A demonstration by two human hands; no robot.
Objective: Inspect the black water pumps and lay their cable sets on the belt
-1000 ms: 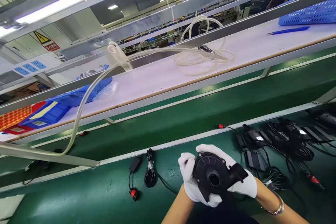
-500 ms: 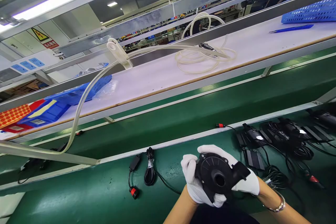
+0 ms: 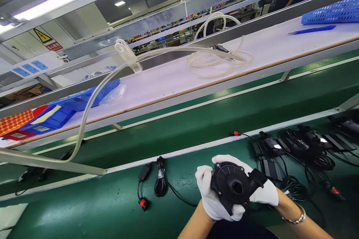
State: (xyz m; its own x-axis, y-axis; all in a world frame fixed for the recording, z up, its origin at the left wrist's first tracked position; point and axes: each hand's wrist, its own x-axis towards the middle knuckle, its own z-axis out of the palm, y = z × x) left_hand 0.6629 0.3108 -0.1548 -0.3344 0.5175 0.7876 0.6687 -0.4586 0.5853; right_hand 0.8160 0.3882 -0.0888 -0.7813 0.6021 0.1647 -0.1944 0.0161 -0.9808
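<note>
Between both gloved hands I hold a black water pump (image 3: 231, 183), its round face with a central hole turned up toward me and its outlet pointing right. My left hand (image 3: 206, 190) wraps around the pump's left and lower edge, thumb near the bottom. Behind and to the right, my right hand (image 3: 266, 193) grips the far side, partly hidden by the pump. A black cable runs from beneath the hands to a tied cable coil (image 3: 160, 179) on the green bench (image 3: 92, 205). Beside that coil lies a connector with a red ring (image 3: 143, 204).
Several black pumps with cables (image 3: 300, 145) lie at the right. Above the bench runs a white shelf (image 3: 157, 86) with clear tubing (image 3: 213, 63), a blue pen-like tool (image 3: 312, 30) and a blue basket (image 3: 333, 11). A blue bin (image 3: 53, 119) stands at the shelf's left end.
Both hands and the pump have shifted slightly right and down, with the pump tilted a little. The grip looks the same.
</note>
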